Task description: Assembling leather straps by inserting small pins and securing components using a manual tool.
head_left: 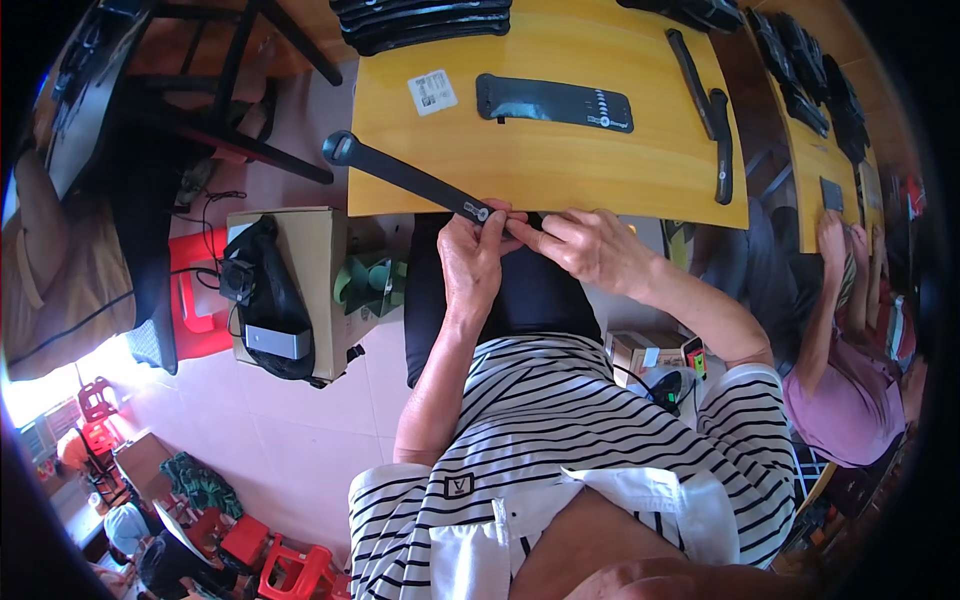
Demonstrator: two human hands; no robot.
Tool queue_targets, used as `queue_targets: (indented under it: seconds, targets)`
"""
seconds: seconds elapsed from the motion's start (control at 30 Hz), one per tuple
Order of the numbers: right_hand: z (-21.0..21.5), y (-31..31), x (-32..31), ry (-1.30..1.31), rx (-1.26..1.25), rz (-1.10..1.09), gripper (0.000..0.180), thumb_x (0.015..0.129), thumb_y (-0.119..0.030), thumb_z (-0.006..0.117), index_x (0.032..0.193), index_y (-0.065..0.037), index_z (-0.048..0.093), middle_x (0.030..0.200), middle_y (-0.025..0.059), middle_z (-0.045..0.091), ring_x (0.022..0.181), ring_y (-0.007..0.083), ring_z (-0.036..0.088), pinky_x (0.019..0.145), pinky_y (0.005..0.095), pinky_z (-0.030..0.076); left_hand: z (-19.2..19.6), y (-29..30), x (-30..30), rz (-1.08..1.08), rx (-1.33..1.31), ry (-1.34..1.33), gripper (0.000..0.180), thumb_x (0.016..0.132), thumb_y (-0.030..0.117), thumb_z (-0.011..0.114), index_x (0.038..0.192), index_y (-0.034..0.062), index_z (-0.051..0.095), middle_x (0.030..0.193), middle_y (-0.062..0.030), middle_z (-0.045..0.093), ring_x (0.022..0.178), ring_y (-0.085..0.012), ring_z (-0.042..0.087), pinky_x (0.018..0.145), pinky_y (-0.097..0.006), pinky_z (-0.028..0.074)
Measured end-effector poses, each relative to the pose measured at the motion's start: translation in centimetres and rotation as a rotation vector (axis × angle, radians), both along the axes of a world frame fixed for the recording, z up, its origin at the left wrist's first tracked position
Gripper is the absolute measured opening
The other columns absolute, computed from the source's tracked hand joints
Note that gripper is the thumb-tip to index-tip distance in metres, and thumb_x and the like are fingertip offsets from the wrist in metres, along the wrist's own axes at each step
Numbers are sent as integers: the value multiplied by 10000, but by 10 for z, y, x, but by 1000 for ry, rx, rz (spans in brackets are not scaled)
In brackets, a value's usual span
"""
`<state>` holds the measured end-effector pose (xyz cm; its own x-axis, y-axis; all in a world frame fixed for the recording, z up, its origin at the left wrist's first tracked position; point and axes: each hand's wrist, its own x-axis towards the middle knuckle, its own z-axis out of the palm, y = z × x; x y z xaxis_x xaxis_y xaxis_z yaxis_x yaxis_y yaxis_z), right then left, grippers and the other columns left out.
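Observation:
A long black strap (405, 178) with a rounded, ring-like end stretches diagonally over the near left edge of the yellow table (650, 175). My left hand (470, 262) is closed around its near end, thumb on top beside a small white print. Fingers bent in a pinch, my right hand (590, 245) meets the left at that same end; the strap's very tip is hidden between the fingers. Beyond my hands lies a wide, flat, glossy dark pouch-like piece (545, 103) with white markings. Two more black straps (690, 85) rest at the table's right side, one overlapping the other.
Stacked black items (420, 28) sit at the far edge, near a white printed label (432, 92). Left of my legs stands a cardboard box (318, 285) bearing a black bag (268, 300). A person in pink (850, 400) works at another table on the right.

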<state>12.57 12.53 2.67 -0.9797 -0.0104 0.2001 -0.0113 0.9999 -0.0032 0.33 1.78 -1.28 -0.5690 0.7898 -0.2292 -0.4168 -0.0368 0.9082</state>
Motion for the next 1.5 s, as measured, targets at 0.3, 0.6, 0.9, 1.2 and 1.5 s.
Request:
queue_targets:
  seconds: [0.3,0.6,0.9,1.2,1.5]
  targets:
    - [-47,-36,-11,412,-1104,-459,406,744,115,542,1111,-52,592,871,121,641,621,202,588,553,258,477,3,6,-8,66,40,7,132,893,90,491,958,-16,535,846,-113,632,774,-147,629,644,-254,539]
    - [-25,2,-9,217,-569,-88,388,713,40,623,1074,-102,627,758,72,622,637,197,589,550,306,485,6,0,-11,14,-46,100,127,885,42,463,922,-51,541,799,-108,621,718,-136,619,609,-252,540]
    - [-9,-5,-12,83,-615,-118,406,685,42,603,1041,-149,639,682,69,574,645,263,578,570,372,473,7,-6,-21,-79,-109,50,183,895,102,469,947,-58,543,803,-126,626,694,-156,630,612,-263,545]
    - [-1,-22,-16,192,-1401,-325,295,825,35,543,1102,-48,598,637,-2,556,528,47,480,442,178,389,37,-27,-20,-109,-260,300,254,849,214,579,805,-36,584,684,-77,614,596,-111,593,560,-205,467]
    - [-1,-29,-18,150,-1557,-375,282,831,23,527,1093,-45,606,638,1,552,522,42,472,439,160,367,36,-24,-10,-13,-229,467,124,794,52,600,825,-57,550,673,-62,602,610,-89,574,593,-206,471]
